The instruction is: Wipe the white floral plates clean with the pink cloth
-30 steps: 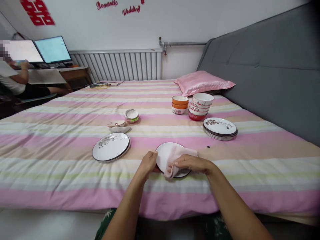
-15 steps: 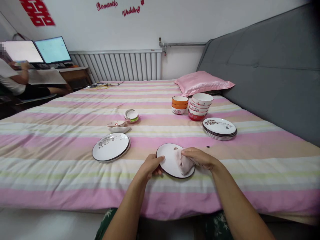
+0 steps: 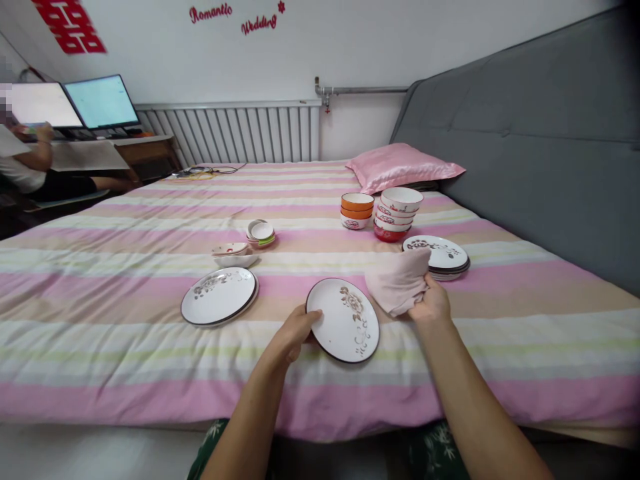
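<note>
The left pile (image 3: 219, 297) of plates lies on the bed (image 3: 150, 363), at nine o'clock from the held plate (image 3: 343, 320). The dishes (image 3: 231, 256) sit at ten, the saucers (image 3: 261, 233) between ten and eleven. The left hand (image 3: 297, 328) grips the held plate's rim at nine, thumb on top. That plate lies face up near the bed's front edge, its oval outline long from about eleven to five, its flower spray running from twelve to nearly five. The orange bowls (image 3: 357, 208) stand at twelve, the tall bowls (image 3: 397, 217) at one. At two, the cloth (image 3: 397, 283) is pinched in the right hand (image 3: 433, 303), spread toward nine from its fingers. Beyond it, also at two, rests the right pile (image 3: 447, 257) of plates.
</note>
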`<state>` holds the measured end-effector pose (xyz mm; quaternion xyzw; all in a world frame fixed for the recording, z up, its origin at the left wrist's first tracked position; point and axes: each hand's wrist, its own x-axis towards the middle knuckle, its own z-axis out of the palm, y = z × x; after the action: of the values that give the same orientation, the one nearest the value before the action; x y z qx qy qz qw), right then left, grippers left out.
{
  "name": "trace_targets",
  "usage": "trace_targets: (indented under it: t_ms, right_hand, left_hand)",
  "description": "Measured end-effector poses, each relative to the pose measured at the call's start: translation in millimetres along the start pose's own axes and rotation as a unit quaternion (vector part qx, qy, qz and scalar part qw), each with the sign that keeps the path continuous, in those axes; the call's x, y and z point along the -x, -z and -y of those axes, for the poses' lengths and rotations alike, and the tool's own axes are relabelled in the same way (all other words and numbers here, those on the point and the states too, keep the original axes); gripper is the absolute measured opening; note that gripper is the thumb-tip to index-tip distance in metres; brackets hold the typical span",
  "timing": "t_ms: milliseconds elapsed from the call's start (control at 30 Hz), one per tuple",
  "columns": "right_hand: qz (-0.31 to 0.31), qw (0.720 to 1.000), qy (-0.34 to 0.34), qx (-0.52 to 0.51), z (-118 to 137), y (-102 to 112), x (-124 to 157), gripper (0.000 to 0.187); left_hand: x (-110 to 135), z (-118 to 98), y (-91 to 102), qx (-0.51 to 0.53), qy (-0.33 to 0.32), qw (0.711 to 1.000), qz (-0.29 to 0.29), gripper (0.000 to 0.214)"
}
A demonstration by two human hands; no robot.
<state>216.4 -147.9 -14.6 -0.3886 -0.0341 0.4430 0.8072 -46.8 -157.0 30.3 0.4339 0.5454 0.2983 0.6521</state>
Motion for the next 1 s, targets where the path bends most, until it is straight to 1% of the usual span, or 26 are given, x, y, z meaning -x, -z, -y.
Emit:
trace_targets:
  t_ms: [100,167,267,367,500,600,700,767,800,833,867,900,933,1000]
  right_hand:
    - [0.034,0.999,0.024,0.009,-2,3,-2,0.037]
    - [0.052,0.998,0.03,0.011,-4,0,2,0.036]
    - [0.078,0.997,0.003,0.007,-8,-9,14,0.035]
    - [0.108,0.994,-0.024,0.011,-12,-21,30,0.034]
    - [0.152,0.988,-0.01,0.037,-22,-32,48,0.033]
    - [0.206,0.973,-0.013,0.107,-28,-35,59,0.035]
    - [0.293,0.94,-0.048,0.169,-33,-36,68,0.045]
    - [0.323,0.928,-0.039,0.184,-34,-35,70,0.051]
    - [0.316,0.929,-0.017,0.192,-35,-35,69,0.051]
    - [0.296,0.932,0.014,0.207,-36,-34,68,0.049]
    - [0.268,0.934,0.05,0.231,-37,-33,66,0.047]
    - [0.241,0.93,0.087,0.265,-39,-31,65,0.044]
    - [0.217,0.918,0.124,0.306,-40,-30,63,0.042]
    - [0.192,0.881,0.186,0.391,-44,-28,63,0.044]
  left_hand:
    - [0,-6,9.9,0.009,-0.009,1.0,-0.02,0.022]
    - [-2,-8,15.6,0.023,-0.022,0.999,-0.042,0.024]
    - [-6,-7,19.8,0.049,-0.029,0.996,-0.072,0.029]
    - [-9,-4,18.2,0.064,-0.022,0.995,-0.074,0.031]
    - [-7,1,10.5,0.064,-0.02,0.996,-0.056,0.029]
    - [-4,3,4.3,0.06,-0.022,0.997,-0.045,0.028]
    - [-4,4,0.9,0.054,-0.03,0.998,-0.035,0.026]
    - [-5,5,0.7,0.051,-0.037,0.998,-0.031,0.024]
    - [-6,5,1.2,0.051,-0.041,0.997,-0.03,0.024]
    - [-7,5,1.9,0.051,-0.045,0.997,-0.03,0.025]
    - [-7,5,2.7,0.053,-0.049,0.997,-0.03,0.026]
    - [-8,5,3.6,0.055,-0.052,0.997,-0.031,0.027]
    - [-8,5,4.4,0.056,-0.055,0.996,-0.031,0.027]
    - [-8,4,5.6,0.063,-0.067,0.995,-0.028,0.029]
